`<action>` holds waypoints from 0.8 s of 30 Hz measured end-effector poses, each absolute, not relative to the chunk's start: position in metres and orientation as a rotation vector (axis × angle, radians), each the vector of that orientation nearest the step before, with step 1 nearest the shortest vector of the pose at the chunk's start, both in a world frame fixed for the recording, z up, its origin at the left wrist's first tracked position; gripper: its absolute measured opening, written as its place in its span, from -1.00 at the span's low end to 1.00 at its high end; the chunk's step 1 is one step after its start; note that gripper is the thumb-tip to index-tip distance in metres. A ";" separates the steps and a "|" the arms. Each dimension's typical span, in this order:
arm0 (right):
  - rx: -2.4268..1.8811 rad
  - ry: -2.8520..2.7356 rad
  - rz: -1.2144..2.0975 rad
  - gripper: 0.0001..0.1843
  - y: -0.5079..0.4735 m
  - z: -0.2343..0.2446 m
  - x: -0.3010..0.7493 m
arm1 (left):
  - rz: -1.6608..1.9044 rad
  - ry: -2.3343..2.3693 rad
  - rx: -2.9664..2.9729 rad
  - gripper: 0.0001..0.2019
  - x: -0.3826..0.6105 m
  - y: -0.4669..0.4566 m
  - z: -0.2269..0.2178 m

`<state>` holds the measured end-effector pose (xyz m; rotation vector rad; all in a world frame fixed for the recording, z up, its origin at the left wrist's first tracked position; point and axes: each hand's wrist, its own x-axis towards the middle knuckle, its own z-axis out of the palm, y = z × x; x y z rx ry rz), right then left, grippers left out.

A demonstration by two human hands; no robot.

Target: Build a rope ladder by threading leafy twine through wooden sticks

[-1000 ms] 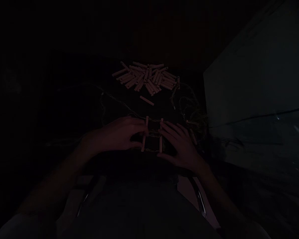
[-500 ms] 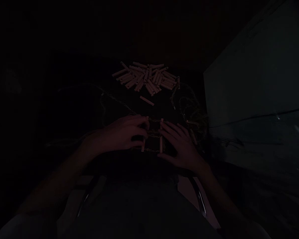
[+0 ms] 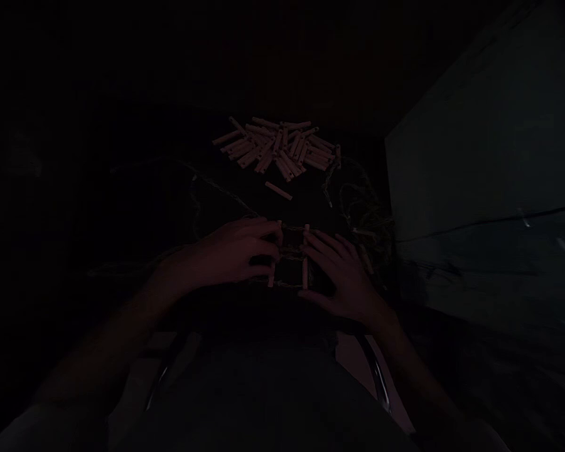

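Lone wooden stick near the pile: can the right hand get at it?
Probably yes: the right hand rests on the twine-tied stick frame, and the lone wooden stick lies just beyond its fingertips, nothing visibly in the way, though the view is dim.

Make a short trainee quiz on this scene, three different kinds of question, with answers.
1. True or false: the lone wooden stick touches the pile of wooden sticks.
2. Multiple choice: which hand is nearer the tangled twine? A, the left hand; B, the right hand.
3. Short answer: how many tied sticks show between the two hands?

Key: 1, false; 2, B; 3, two.
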<state>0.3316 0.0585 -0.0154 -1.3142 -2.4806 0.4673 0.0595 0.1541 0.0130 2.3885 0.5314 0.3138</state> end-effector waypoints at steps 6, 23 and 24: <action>-1.303 -2.473 0.473 -0.16 0.059 -0.015 0.332 | 0.320 0.637 2.344 -0.78 0.061 0.153 0.019; -1.307 -2.487 0.445 -0.16 0.058 -0.016 0.331 | 0.213 0.845 2.564 -0.65 0.064 0.151 0.003; -1.312 -2.488 0.444 -0.16 0.058 -0.016 0.331 | 0.201 0.847 2.552 -0.65 0.064 0.151 0.003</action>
